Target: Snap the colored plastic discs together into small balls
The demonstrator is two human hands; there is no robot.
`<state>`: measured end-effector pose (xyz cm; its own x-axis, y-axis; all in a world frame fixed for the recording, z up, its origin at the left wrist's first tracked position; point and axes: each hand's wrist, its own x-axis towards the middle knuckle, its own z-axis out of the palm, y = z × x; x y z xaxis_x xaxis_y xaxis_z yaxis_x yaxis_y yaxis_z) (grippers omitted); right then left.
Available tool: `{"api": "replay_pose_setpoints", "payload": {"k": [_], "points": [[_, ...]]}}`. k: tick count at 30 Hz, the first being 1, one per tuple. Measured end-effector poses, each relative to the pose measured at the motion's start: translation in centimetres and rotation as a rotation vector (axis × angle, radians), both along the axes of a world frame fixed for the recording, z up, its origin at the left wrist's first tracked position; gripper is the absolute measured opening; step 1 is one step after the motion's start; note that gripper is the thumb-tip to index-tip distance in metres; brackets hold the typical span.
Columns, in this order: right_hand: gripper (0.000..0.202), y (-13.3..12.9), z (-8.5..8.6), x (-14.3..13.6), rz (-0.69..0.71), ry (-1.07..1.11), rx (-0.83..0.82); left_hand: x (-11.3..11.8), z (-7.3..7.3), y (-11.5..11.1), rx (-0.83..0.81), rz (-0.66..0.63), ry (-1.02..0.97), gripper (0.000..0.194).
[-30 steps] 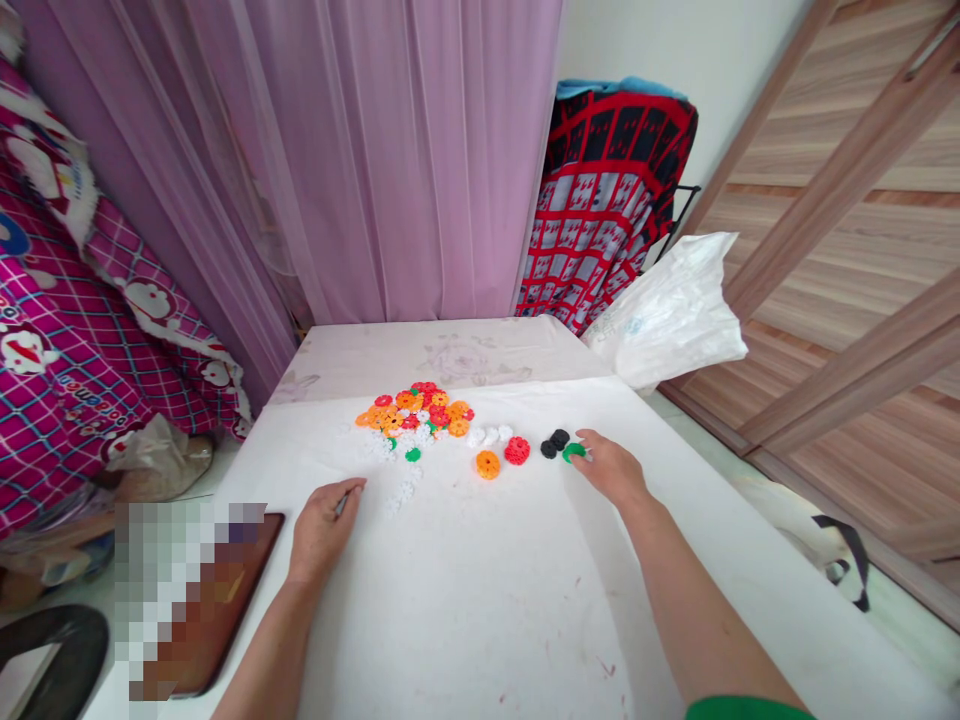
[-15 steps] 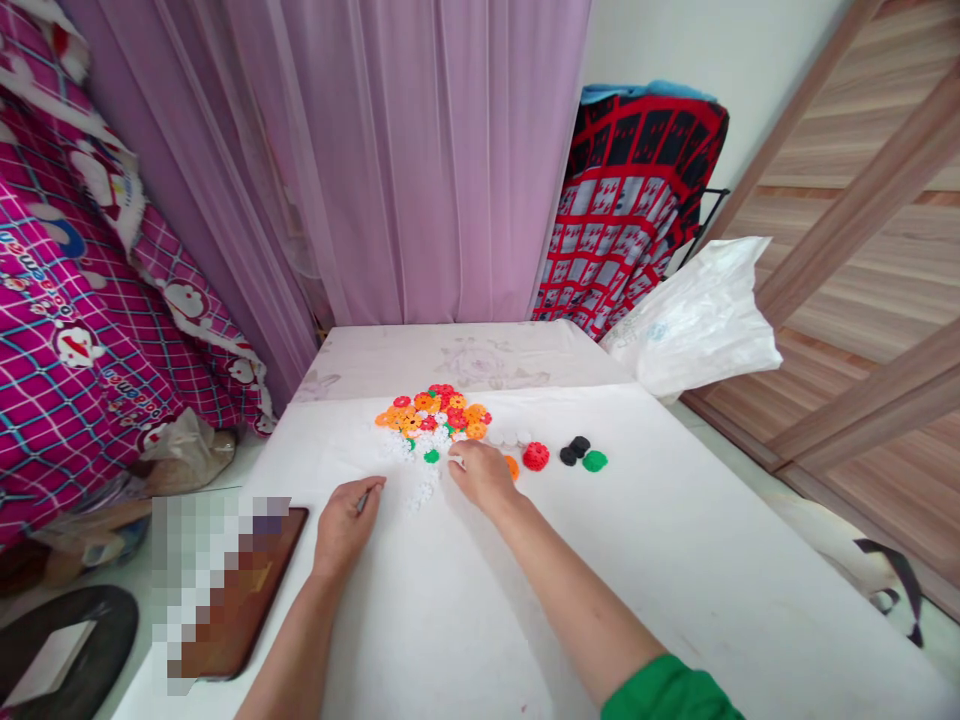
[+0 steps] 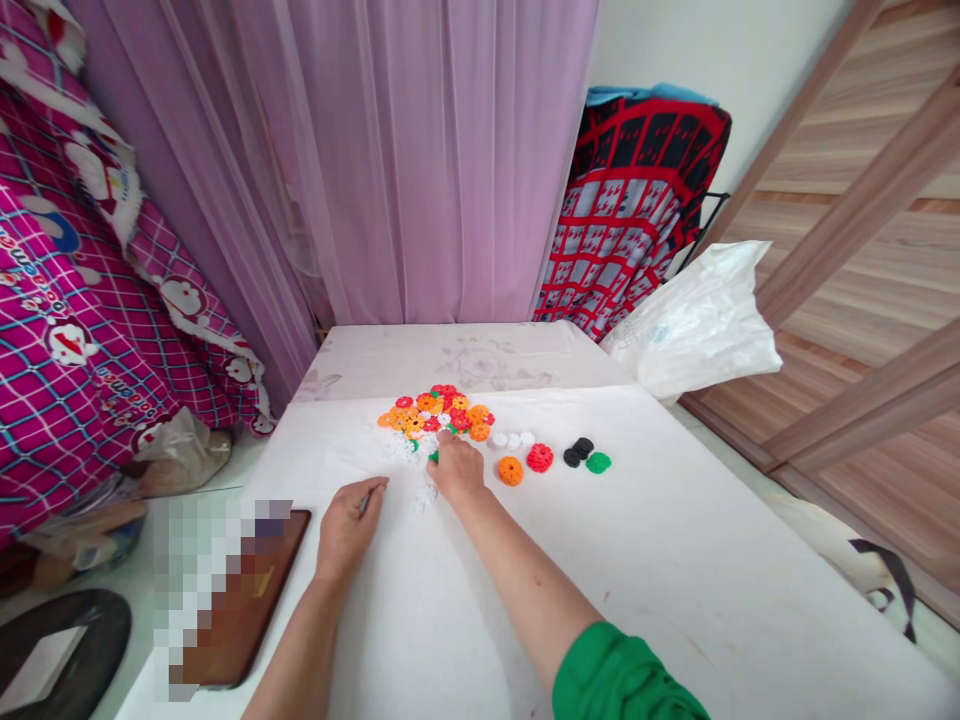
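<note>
A mixed pile of plastic flower-shaped discs (image 3: 435,405), orange, red, white and green, lies toward the far part of the table. My right hand (image 3: 459,470) reaches to the near edge of the pile, fingers bent down among white and green discs; its fingertips are partly hidden. My left hand (image 3: 349,525) rests on the cloth to the left, fingers curled and thumb against them; what it may hold does not show. Between the hands lie loose white discs (image 3: 425,497). To the right sit an orange stack (image 3: 511,471), a red stack (image 3: 539,458) and white discs (image 3: 514,440).
Black discs (image 3: 578,453) and a green group (image 3: 598,463) lie farther right on the white tablecloth (image 3: 637,580). A brown-cased device (image 3: 255,600), partly pixelated, lies at the left edge. A white plastic bag (image 3: 697,320) stands by the far right corner.
My right hand has moved a little left and nearer the pile, uncovering the orange stack and white discs beside it. My left hand stays nearly still.
</note>
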<state>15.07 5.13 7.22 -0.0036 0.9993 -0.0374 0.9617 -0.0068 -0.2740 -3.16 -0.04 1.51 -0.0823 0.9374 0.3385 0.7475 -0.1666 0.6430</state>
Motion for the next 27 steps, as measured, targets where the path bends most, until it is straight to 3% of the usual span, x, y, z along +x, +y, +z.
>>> {"api": "replay_pose_setpoints", "payload": {"k": [3, 6, 9, 14, 17, 20, 27], "points": [[0.034, -0.8, 0.9, 1.2, -0.010, 0.032, 0.026, 0.0, 0.0, 0.0, -0.011, 0.009, -0.005, 0.036], [0.035, -2.0, 1.7, 4.6, -0.030, 0.120, 0.079, 0.0, 0.0, -0.1, -0.022, 0.018, -0.007, 0.037], [0.034, -3.1, 2.2, 10.5, -0.118, 0.212, 0.146, -0.1, 0.0, -0.1, -0.022, 0.014, 0.005, 0.037], [0.036, -4.3, 1.9, 21.6, -0.424, 0.184, 0.229, -0.1, 0.1, 0.1, -0.016, 0.024, 0.046, 0.039], [0.038, -4.8, 1.3, 25.6, -0.445, 0.138, 0.223, -0.2, 0.3, 0.1, -0.020, 0.018, 0.069, 0.039], [0.038, -5.0, 0.6, 27.1, -0.424, 0.101, 0.207, -0.1, 0.4, 0.2, -0.019, 0.018, 0.086, 0.039], [0.035, -4.6, -0.4, 27.1, -0.352, 0.023, 0.212, -0.2, 0.3, 0.1, -0.025, 0.026, 0.103, 0.040]]}}
